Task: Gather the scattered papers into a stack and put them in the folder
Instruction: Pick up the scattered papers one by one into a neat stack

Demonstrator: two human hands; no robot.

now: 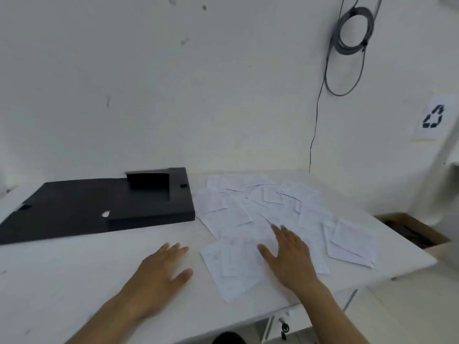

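Several white printed papers (250,214) lie scattered and overlapping across the right half of the white table (62,274). A black box folder (154,202) lies open at the back left, its flat lid (62,207) spread to the left. My right hand (290,254) lies flat with straight fingers on the nearest papers. My left hand (161,269) rests flat on the bare table, just left of the papers, fingers straight and holding nothing.
A white wall stands behind the table, with a coiled grey cable (352,31) hanging at the upper right. An open cardboard box (412,232) sits beyond the table's right edge, below a recycling sign (433,117). A drawer lock with keys (284,326) shows under the front edge.
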